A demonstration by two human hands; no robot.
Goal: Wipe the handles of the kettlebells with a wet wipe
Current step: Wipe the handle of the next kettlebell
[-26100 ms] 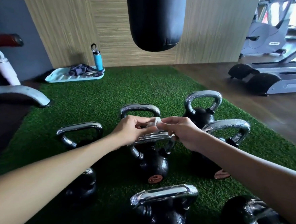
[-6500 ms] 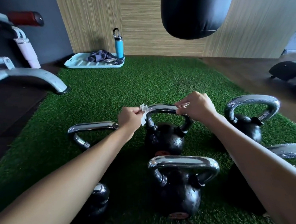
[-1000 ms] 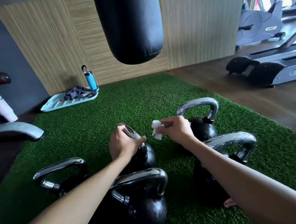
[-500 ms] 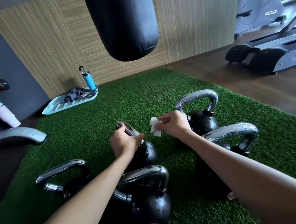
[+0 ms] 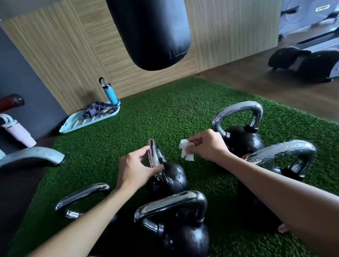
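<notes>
Progress looks partial: left hand (image 5: 135,171) grips the chrome handle (image 5: 153,149) of the central black kettlebell (image 5: 173,177), right hand (image 5: 208,145) pinches a crumpled white wet wipe (image 5: 186,152) beside it; several handles probably remain.

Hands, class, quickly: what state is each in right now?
Left hand: grips the shiny chrome handle of the middle black kettlebell.
Right hand: pinches a crumpled white wet wipe.
</notes>
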